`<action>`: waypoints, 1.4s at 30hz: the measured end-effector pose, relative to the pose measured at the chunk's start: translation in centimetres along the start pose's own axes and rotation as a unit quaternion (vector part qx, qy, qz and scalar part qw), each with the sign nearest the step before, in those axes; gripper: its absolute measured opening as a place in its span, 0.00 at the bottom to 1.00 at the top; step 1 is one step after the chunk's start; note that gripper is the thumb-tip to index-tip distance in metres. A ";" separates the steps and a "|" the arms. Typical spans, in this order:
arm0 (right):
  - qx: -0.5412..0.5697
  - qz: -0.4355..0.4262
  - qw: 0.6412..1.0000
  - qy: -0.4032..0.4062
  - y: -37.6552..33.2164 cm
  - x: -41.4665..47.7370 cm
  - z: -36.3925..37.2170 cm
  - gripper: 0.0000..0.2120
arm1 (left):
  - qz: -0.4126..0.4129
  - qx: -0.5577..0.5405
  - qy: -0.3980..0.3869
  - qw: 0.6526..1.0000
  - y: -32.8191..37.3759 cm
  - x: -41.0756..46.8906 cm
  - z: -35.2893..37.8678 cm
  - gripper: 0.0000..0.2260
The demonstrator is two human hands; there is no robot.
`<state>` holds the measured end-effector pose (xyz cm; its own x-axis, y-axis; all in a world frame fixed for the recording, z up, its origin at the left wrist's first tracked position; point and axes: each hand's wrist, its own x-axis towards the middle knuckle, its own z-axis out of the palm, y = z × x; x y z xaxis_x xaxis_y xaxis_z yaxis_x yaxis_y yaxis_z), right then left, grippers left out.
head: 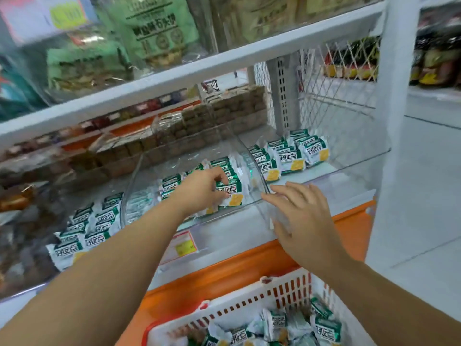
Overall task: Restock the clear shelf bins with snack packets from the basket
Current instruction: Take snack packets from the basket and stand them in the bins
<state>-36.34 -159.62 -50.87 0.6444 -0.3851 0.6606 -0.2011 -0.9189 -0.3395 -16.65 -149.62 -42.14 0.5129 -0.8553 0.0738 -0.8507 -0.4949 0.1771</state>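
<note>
Restocking looks midway: left grip [199,193] pinches a packet [230,196] inside the middle clear bin [130,193], right grip [299,221] hovers, fingers apart, at its front edge; basket [249,303] below holds many packets [277,322] left to shelve.

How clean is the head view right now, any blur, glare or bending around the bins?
Head view: motion blur smears the upper-shelf bags and the left edge; the packets in the right bin, left hand and right hand read fairly sharp; the clear bin wall carries pale reflections, no harsh glare; the wide lens bows the shelf edge; light even, shadows soft.
</note>
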 end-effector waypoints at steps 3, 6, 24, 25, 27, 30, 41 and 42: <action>-0.005 -0.017 1.000 -0.004 0.5 0.0 0.2 0.23 | 0.008 0.013 -0.016 1.000 -0.5 2.4 1.2 0.11; -0.011 -0.020 1.000 -0.005 0.6 0.1 0.4 0.23 | 0.016 0.048 -0.037 0.998 -1.1 3.9 1.9 0.11; 0.004 -0.060 0.996 0.065 0.8 -2.0 0.7 0.16 | 0.008 -0.051 0.177 0.983 0.9 -1.0 0.6 0.09; 0.004 -0.055 0.996 0.064 0.5 -2.5 0.8 0.14 | 0.029 -0.105 0.237 0.965 1.6 -3.1 0.6 0.07; 0.011 -0.060 0.998 0.032 0.1 -3.5 1.2 0.12 | 0.065 -0.182 0.319 0.928 2.5 -7.5 1.4 0.07; -0.013 -0.118 0.992 -0.048 -0.2 -5.3 2.1 0.11 | 0.067 -0.222 0.331 0.915 2.1 -13.3 5.4 0.09; -0.034 0.144 0.794 -0.590 -0.7 -10.2 7.5 0.25 | -0.103 -0.124 0.030 0.986 -5.8 -21.9 21.5 0.16; -0.029 0.149 0.788 -0.597 -0.7 -10.5 8.4 0.28 | -0.104 -0.097 -0.019 0.990 -6.2 -22.1 22.2 0.18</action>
<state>-36.76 -154.19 -63.21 0.7898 -0.2623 -0.5545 -0.4865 -0.8184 -0.3059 -25.24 -131.04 -66.70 0.6673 -0.7445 -0.0198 -0.6870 -0.6255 0.3698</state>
